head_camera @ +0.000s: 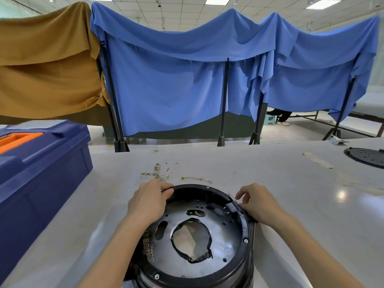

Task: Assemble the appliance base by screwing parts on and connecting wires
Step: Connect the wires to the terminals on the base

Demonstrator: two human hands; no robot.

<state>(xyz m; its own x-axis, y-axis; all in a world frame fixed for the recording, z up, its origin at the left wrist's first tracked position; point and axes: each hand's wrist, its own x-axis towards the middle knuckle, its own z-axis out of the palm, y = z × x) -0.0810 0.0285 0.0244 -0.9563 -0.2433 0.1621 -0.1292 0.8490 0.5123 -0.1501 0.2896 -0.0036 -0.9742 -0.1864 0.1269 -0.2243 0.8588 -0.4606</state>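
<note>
Hands brace the appliance base [228,231] at lower centre. Our left hand [148,201] curls its fingers over the upper-left rim and our right hand [259,202] grips the right rim, likely steadying it. Loose wires [160,173] wait just above, within reach on the table [291,194].

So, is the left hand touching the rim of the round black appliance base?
Touching. The head view shows the left hand gripping the far-left rim of the round black appliance base.
</note>
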